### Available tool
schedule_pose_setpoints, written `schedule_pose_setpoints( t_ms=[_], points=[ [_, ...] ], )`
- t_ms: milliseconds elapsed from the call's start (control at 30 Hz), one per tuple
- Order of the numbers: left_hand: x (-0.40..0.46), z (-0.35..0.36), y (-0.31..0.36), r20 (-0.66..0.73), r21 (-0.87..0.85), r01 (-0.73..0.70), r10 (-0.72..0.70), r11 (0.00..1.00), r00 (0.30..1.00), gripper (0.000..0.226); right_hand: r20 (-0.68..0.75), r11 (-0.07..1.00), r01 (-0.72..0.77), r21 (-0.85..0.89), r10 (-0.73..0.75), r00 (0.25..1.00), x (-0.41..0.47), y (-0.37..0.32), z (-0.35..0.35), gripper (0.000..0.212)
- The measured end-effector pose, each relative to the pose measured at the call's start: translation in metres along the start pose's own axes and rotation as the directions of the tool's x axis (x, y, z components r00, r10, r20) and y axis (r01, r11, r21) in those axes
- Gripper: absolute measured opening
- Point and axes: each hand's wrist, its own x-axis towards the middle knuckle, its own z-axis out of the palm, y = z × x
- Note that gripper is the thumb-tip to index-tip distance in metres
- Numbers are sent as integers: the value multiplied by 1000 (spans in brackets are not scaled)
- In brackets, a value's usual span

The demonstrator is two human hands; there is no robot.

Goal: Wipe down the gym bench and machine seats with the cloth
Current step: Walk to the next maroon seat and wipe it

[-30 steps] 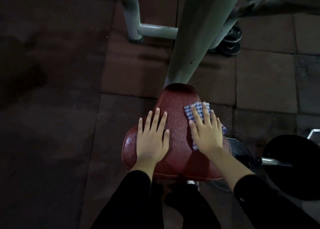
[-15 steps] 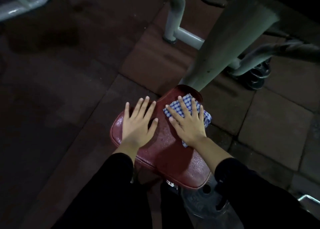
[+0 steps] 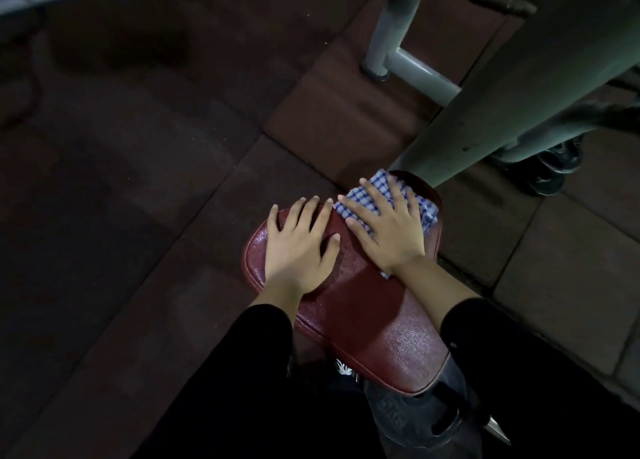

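Observation:
A dark red padded machine seat (image 3: 374, 323) fills the middle of the view, its surface glistening. A blue-and-white checked cloth (image 3: 367, 198) lies on the seat's narrow far end, close to the pale green post (image 3: 502, 105). My right hand (image 3: 384, 230) presses flat on the cloth with straight, spread fingers. My left hand (image 3: 298, 247) rests flat on the seat's left side, fingers straight, just left of the cloth. Both arms wear black sleeves.
The pale green machine frame (image 3: 394, 25) stands on the floor beyond the seat, with a crossbar to the right. Black weight plates (image 3: 550, 171) sit at the right behind the post. A dark plate (image 3: 419, 420) lies under the seat. Reddish-brown rubber floor tiles (image 3: 138, 216) surround it all.
My right hand has slid the cloth from the seat's right side toward its narrow far end by the post. My left hand has stayed flat on the seat. The view has swung left.

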Motion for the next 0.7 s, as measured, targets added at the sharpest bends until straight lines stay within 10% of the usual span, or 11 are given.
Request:
schedule_pose_setpoints(
  t_ms=[367, 700],
  points=[
    [1, 1, 0, 1, -14, 7, -7, 1000, 1000, 59, 37, 893, -301, 334, 306, 951, 10, 79, -3, 48],
    [2, -2, 1, 44, -9, 23, -23, 1000, 999, 59, 28, 984, -177, 29, 176, 984, -7, -9, 0, 50]
  ],
)
